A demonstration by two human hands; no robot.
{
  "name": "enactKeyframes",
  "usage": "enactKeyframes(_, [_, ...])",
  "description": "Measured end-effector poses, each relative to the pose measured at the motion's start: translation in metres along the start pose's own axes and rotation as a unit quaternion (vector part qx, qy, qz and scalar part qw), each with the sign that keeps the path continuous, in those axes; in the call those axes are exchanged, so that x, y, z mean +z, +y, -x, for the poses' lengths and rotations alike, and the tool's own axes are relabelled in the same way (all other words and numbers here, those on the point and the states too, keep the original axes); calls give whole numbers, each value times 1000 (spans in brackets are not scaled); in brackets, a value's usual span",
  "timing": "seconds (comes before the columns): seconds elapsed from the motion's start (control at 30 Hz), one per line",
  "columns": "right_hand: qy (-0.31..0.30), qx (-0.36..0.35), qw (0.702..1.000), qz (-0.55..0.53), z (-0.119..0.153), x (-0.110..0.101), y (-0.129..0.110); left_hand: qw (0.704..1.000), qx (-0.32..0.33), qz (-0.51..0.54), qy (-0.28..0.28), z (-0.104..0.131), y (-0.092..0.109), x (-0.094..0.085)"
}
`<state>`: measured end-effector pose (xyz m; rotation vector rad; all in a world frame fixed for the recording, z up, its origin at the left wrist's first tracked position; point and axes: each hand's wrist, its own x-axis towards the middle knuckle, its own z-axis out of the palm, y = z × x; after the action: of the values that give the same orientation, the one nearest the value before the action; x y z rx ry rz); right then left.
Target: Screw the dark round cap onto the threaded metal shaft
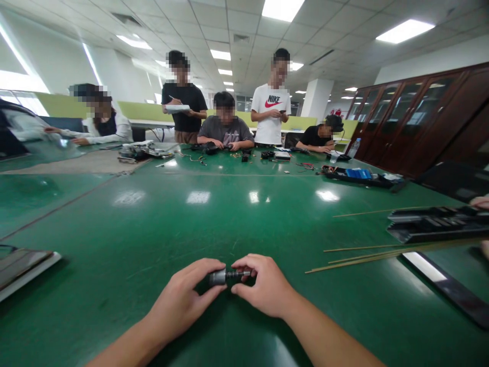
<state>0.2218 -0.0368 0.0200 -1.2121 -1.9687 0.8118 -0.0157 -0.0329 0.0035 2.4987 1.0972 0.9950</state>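
Observation:
A small cylindrical part (218, 277), silver-grey with a thin dark ribbed shaft pointing right, lies level just above or on the green table (183, 224). My left hand (187, 290) grips its thick body between thumb and fingers. Around the shaft's right end, my right hand (265, 285) is curved, with its thumb below and fingers above. The fingertips near the shaft tip partly hide it, and whether they touch it I cannot tell.
Several thin brass-coloured rods (355, 261) and black metal rails (431, 224) lie at the right, beside a dark flat panel (446, 288). A flat white-edged object (28, 270) is at the left. People and electronic parts (141, 151) are across the table.

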Motion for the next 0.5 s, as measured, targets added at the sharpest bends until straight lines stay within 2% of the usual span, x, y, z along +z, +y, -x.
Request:
enactKeyframes(0.17, [8, -15, 1000, -6, -1, -1, -2, 999, 3, 35, -18, 1, 0, 2])
enactKeyframes(0.5, [-16, -38, 999, 13, 1, -1, -3, 1000, -2, 29, -2, 1, 3, 3])
